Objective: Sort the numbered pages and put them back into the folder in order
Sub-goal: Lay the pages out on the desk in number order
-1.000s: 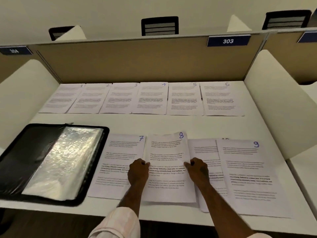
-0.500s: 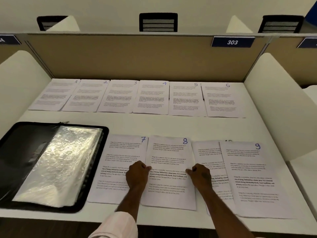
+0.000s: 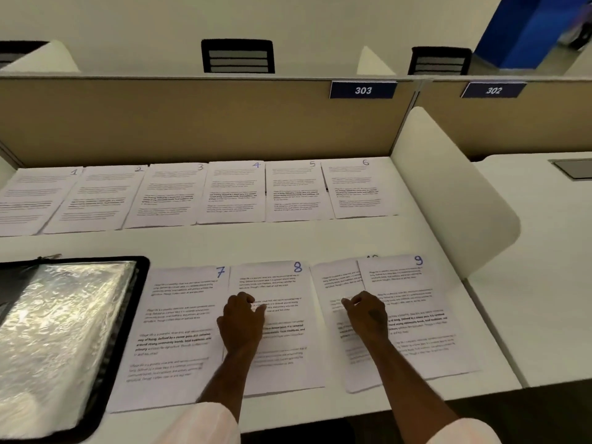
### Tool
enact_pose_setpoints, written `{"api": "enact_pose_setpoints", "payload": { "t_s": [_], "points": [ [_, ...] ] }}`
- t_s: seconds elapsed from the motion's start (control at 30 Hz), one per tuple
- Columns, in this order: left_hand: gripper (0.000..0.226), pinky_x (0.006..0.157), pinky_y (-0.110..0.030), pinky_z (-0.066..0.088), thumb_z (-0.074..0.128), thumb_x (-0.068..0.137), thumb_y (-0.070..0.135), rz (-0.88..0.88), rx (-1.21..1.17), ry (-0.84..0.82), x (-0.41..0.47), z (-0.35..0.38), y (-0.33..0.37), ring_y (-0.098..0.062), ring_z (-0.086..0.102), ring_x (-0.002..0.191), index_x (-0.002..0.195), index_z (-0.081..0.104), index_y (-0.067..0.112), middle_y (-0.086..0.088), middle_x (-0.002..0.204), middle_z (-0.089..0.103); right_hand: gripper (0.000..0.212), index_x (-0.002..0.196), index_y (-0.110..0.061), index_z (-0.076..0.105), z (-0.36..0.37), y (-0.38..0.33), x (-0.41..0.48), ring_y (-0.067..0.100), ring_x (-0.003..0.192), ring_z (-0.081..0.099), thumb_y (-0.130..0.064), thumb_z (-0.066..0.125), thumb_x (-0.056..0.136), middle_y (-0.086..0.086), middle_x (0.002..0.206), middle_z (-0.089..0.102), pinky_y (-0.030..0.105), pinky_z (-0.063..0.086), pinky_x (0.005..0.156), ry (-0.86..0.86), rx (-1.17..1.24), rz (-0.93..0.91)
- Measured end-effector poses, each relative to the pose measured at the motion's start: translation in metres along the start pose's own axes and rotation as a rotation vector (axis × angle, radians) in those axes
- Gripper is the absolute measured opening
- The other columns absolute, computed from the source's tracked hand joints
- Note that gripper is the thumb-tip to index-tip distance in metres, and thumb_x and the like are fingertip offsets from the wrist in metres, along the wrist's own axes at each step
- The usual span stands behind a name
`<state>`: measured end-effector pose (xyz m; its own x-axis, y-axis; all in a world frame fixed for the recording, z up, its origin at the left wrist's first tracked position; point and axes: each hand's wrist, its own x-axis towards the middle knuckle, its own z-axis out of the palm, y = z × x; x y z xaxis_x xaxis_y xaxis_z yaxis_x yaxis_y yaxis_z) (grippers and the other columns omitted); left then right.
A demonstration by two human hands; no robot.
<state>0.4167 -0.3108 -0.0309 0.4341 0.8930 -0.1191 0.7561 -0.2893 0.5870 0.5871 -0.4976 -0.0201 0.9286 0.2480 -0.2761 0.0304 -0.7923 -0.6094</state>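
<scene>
Where page 8 (image 3: 286, 366) edges page 7 (image 3: 179, 318), the left hand (image 3: 242, 322) rests curled; the right hand (image 3: 368, 315) unreadable.

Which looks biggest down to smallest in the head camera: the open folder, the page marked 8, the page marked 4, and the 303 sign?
1. open folder, even cut off by the frame
2. page marked 8
3. page marked 4, farther off, so both sheets may truly match
4. 303 sign
</scene>
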Motion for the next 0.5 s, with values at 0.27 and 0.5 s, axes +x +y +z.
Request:
{"api": "enact_pose_setpoints", "payload": {
  "t_s": [0.27,0.5],
  "points": [
    [0.051,0.093,-0.041,0.047,0.067,0.082,0.055,0.095,-0.065,-0.151,-0.053,0.070,0.104,-0.019,0.056,0.110,0.119,0.057,0.020,0.002,0.114,0.059,0.039,0.118,-0.017,0.056,-0.087,0.074,0.028,0.026,0.115,0.049,-0.041,0.065,0.088,0.008,0.121,0.051,0.037,0.043,0.093,0.134,-0.112,0.070],
    [0.079,0.100,-0.044,0.039,0.060,0.075,0.073,-0.039,0.123,-0.252,-0.113,0.143,0.181,-0.023,0.049,0.122,0.131,0.052,0.017,-0.003,0.129,0.053,0.061,0.134,-0.017,0.045,-0.134,0.138,0.060,0.027,0.124,0.041,-0.049,0.065,0.086,0.010,0.132,0.043,0.042,0.044,0.095,0.107,-0.153,0.117]
  ]
}}
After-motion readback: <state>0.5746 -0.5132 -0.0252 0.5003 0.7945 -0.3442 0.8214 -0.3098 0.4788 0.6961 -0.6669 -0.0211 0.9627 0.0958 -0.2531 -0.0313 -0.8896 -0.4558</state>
